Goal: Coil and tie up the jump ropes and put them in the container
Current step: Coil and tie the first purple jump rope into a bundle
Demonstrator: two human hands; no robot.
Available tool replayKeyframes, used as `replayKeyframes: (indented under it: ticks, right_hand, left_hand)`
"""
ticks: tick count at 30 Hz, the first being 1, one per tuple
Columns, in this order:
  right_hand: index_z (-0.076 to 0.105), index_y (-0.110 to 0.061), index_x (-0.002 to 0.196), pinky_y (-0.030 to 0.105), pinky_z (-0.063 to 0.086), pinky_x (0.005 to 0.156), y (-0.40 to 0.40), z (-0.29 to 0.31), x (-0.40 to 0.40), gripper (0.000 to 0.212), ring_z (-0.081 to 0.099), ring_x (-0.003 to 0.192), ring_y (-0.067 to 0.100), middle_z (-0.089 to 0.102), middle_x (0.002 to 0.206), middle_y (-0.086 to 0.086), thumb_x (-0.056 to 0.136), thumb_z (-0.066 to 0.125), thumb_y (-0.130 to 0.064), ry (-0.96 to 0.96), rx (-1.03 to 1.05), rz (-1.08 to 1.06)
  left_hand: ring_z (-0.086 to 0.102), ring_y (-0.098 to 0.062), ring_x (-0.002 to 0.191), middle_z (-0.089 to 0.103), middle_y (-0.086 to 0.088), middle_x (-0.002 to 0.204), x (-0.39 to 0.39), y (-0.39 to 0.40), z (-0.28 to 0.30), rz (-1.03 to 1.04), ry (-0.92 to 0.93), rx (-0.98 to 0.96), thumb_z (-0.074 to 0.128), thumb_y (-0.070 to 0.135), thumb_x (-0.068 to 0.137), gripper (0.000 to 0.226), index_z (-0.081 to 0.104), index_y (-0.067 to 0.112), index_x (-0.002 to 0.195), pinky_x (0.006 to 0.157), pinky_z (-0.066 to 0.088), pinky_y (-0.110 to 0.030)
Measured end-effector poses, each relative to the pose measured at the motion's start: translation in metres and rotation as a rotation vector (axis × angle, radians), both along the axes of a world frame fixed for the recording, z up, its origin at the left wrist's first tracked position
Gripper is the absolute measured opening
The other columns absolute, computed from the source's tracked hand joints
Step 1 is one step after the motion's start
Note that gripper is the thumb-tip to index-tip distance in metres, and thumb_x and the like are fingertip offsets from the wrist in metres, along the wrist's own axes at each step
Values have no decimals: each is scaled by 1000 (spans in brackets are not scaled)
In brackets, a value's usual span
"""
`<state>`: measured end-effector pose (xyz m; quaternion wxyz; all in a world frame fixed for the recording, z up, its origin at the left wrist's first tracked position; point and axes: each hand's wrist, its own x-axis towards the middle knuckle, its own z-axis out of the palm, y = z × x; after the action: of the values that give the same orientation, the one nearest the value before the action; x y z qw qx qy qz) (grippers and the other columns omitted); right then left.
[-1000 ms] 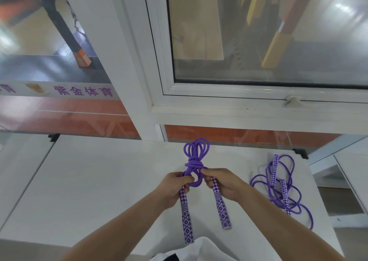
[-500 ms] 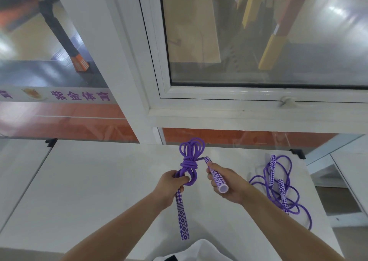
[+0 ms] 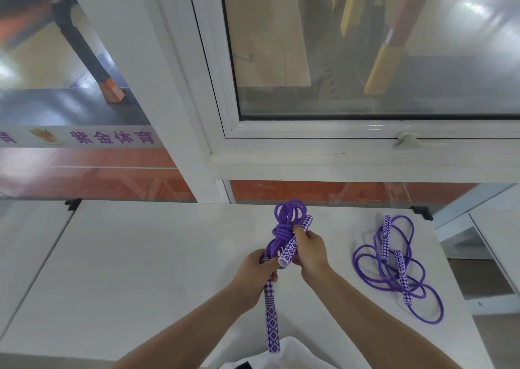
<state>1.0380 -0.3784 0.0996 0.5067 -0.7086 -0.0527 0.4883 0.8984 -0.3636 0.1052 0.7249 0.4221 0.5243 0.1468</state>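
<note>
A coiled purple jump rope (image 3: 284, 222) is held above the white table (image 3: 140, 270), its loops bunched and wrapped near the top. My left hand (image 3: 257, 270) grips the bundle at its lower end, where one purple-and-white patterned handle (image 3: 271, 318) hangs down. My right hand (image 3: 309, 249) grips the other handle (image 3: 292, 247), tilted up against the coil. A second purple jump rope (image 3: 394, 270) lies loose and untied on the table to the right, both of its handles resting on it. No container is in view.
A white window frame (image 3: 351, 155) and glass wall rise just behind the table. The table's right edge (image 3: 450, 270) drops off beside the loose rope. A white cloth (image 3: 289, 351) shows at the bottom edge.
My right hand lifted its handle off the table and swung it up against the coil. The left hand stayed on the bundle, with its handle still hanging down.
</note>
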Motion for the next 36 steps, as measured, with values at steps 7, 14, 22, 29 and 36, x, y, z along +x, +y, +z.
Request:
replayKeyframes:
  ticks: [7, 14, 22, 29, 36]
  right_hand:
    - [60, -4, 83, 37, 49, 63, 7, -8, 6, 26, 60, 63, 27, 62, 69, 10, 97, 51, -24, -75, -27, -70]
    - [53, -11, 74, 23, 41, 41, 2, -10, 5, 33, 52, 41, 14, 58, 59, 5, 102, 47, -27, -283, -31, 16]
    - [58, -6, 86, 34, 51, 53, 3, -21, 6, 34, 62, 54, 24, 67, 67, 11, 102, 48, -35, -371, -84, -2]
    - [58, -4, 89, 23, 40, 47, 0, -20, 6, 38, 62, 57, 20, 68, 74, 10, 103, 47, -38, -445, -135, 0]
    - [56, -7, 95, 20, 38, 50, 2, -14, 4, 32, 59, 65, 10, 63, 78, 1, 105, 47, -37, -469, -139, -32]
  left_hand:
    - [48, -17, 61, 55, -11, 74, -9, -7, 1, -23, -75, -44, 62, 13, 97, 30, 56, -12, 113, 65, 40, -30]
    - [54, -17, 74, 64, -11, 88, -3, -11, -2, 35, -15, 1, 56, 17, 101, 18, 63, 5, 112, 72, 47, -30]
    - [47, -17, 68, 59, -6, 78, 1, -1, 2, -118, 206, 288, 57, 25, 99, 13, 64, 14, 96, 61, 37, -28]
    - [54, -17, 66, 67, -7, 76, 3, -5, 1, -104, 224, 265, 64, 31, 91, 13, 67, 19, 89, 64, 43, -30]
    - [61, -21, 74, 72, -10, 83, 14, -12, 1, -12, 121, 187, 71, 35, 80, 20, 72, 19, 91, 71, 50, -33]
